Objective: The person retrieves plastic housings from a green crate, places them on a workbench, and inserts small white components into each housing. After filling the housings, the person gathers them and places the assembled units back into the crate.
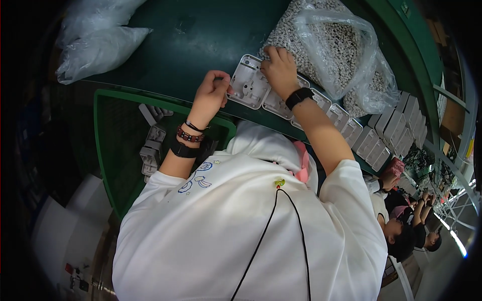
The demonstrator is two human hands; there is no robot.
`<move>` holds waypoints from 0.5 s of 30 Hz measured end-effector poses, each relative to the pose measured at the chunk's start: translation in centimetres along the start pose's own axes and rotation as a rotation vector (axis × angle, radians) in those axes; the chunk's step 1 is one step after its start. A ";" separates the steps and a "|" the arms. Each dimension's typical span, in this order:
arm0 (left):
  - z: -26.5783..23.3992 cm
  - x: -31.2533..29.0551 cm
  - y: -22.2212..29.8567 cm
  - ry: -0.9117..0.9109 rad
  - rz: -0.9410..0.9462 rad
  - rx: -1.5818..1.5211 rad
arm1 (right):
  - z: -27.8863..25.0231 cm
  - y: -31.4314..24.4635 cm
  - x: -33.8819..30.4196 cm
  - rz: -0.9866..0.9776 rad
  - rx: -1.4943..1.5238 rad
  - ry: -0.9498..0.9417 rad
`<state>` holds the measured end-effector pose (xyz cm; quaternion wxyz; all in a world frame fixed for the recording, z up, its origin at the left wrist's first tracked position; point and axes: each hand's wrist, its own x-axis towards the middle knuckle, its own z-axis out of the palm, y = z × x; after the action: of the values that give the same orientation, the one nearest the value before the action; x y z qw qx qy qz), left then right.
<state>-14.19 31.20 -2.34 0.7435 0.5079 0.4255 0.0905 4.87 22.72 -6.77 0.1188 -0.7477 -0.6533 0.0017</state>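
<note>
A white plastic housing, shaped like a shallow open tray with moulded details inside, lies on the dark green tabletop. At its left edge is my left hand, thumb and fingers pinched together; whatever may be between them is too small to make out. Over the housing's upper right corner, my right hand has its fingers bent downward and drawn together. Its fingertips are partly hidden, so what they hold cannot be named. Just beyond it spreads a heap of small whitish parts.
A clear plastic bag lies over the heap. More housings run rightward in a row, with stacked ones at its end. A green bin at left holds several housings. Plastic bags sit far left; co-workers are at right.
</note>
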 end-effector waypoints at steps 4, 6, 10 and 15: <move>-1.0 -0.1 0.0 0.026 -0.030 -0.004 | 1.0 0.0 0.2 -0.085 -0.040 -0.054; -1.1 0.1 0.0 0.030 -0.033 0.006 | 1.0 0.2 0.2 -0.104 -0.085 -0.063; -0.1 0.2 0.2 0.042 -0.026 -0.044 | -0.4 0.2 -1.2 -0.103 0.017 -0.017; 1.4 1.0 -0.9 0.064 0.041 -0.091 | -5.2 1.6 -6.0 0.170 0.217 0.144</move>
<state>-12.81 30.38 -3.41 0.7499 0.4790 0.4339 0.1413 6.37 15.80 -2.90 0.2447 -0.7814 -0.5734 0.0287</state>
